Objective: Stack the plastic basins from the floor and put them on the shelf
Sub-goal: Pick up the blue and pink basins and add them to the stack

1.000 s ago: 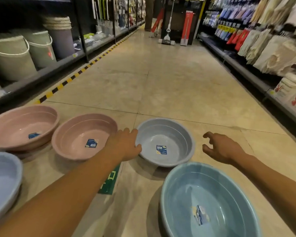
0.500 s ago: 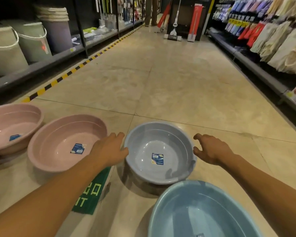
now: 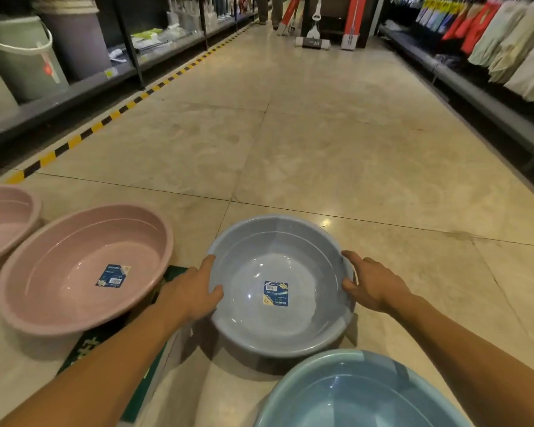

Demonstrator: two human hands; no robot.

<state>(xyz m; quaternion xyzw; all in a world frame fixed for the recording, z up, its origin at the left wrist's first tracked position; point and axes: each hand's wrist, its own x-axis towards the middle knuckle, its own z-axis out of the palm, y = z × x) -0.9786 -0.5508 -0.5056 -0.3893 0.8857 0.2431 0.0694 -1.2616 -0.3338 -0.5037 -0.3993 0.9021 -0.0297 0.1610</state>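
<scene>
A grey-blue plastic basin [image 3: 278,241] with a blue label inside is lifted a little off the floor, its shadow below it. My left hand [image 3: 195,291] grips its left rim, thumb inside. My right hand [image 3: 372,283] grips its right rim. A larger light-blue basin [image 3: 361,392] lies on the floor just in front of me. Two pink basins sit on the floor at the left, the nearer one [image 3: 84,266] beside my left arm, the farther one [image 3: 3,217] cut by the frame edge.
A low shelf [image 3: 59,97] on the left holds grey and green buckets [image 3: 22,57], with yellow-black tape [image 3: 74,140] along the floor before it. Racks of cloths [image 3: 512,47] line the right side. A green floor sticker [image 3: 105,343] lies under my left arm.
Both hands have closed on the grey-blue basin's rim and the basin has come up off the floor and nearer to me. The view has shifted right, so the left pink basin is mostly out of frame.
</scene>
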